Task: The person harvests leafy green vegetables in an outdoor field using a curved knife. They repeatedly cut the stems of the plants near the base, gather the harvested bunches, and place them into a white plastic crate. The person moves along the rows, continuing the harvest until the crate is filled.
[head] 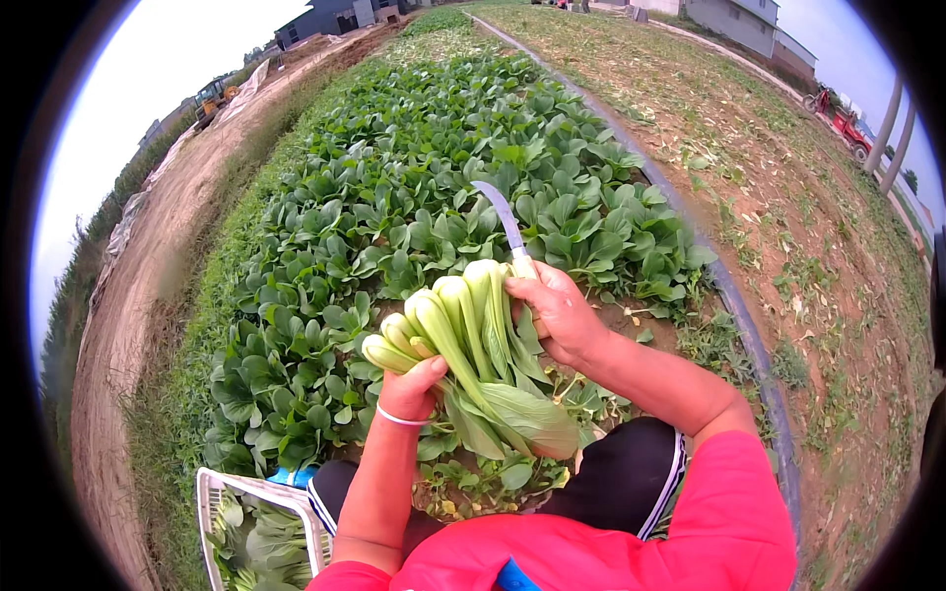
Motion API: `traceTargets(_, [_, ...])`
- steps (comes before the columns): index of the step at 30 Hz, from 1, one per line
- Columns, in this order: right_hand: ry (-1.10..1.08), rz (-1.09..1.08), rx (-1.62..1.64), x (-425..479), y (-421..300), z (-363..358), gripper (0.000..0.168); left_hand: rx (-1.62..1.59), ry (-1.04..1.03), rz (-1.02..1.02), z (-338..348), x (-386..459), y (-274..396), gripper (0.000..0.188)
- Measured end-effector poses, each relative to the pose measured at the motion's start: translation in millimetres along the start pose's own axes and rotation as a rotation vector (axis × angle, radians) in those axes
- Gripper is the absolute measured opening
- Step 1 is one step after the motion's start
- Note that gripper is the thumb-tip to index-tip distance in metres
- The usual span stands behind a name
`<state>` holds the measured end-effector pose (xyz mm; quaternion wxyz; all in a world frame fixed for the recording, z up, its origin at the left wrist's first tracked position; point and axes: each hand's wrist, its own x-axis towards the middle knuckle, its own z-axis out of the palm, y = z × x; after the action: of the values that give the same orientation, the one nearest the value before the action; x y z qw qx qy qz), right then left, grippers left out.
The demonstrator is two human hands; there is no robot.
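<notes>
Several cut heads of bok choy form a bundle in front of me, pale stem bases up and to the left, leaves hanging down to the right. My left hand grips the bundle from the lower left, thumb across the stems. A knife with a curved blade and a pale handle sits in my right hand, its tip pointing up and left. The thumb and fingers of that hand also touch the rightmost stems. Leaves hide part of the handle and the fingers of my left hand.
A white plastic crate holding cut greens stands at lower left, beside my knee. Growing bok choy fills the bed ahead. A dark hose runs along the bed's right edge, with bare soil and plant scraps beyond. A dirt track lies left.
</notes>
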<state>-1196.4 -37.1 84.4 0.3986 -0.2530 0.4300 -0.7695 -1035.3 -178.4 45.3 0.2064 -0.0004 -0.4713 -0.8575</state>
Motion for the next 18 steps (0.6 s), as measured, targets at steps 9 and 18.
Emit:
traceTargets(9, [-0.310,0.133,-0.559,3,38,57,0.014,-0.449,0.128,-0.031,-30,-135,40,0.063])
traceTargets(18, [-0.102,0.171,-0.529,5,75,-13,0.019,-0.544,0.565,0.424,-93,-259,86,0.045])
